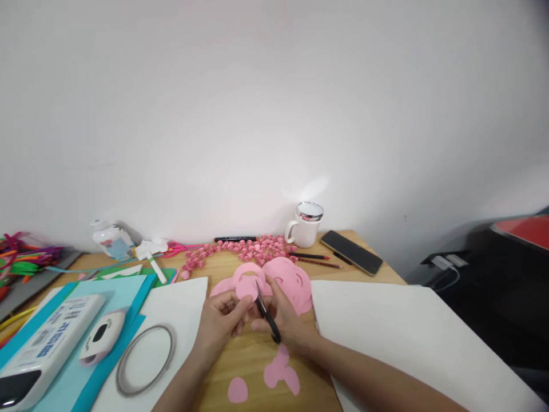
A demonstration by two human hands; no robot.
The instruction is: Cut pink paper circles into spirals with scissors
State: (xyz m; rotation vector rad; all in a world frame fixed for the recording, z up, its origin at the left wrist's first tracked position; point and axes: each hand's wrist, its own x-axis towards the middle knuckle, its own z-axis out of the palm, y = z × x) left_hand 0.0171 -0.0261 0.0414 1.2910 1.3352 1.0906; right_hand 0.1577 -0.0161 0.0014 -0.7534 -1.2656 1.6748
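My left hand (221, 320) pinches a small pink paper disc (247, 286) above the wooden table (253, 357). My right hand (285, 317) grips black scissors (266, 313), whose blades point up into the disc's edge. Behind the hands lies a pile of pink paper circles (291, 277). Pink offcuts (281, 372) and a small pink cut piece (237, 390) lie on the table in front of the hands.
White sheets lie left (180, 303) and right (407, 337). A metal ring (146, 359), a paper punch (102, 336) and a white case (43, 349) sit on blue paper. Small pink paper rolls (240, 249), a white mug (306, 225), a phone (351, 252) and pencils (313, 258) line the back.
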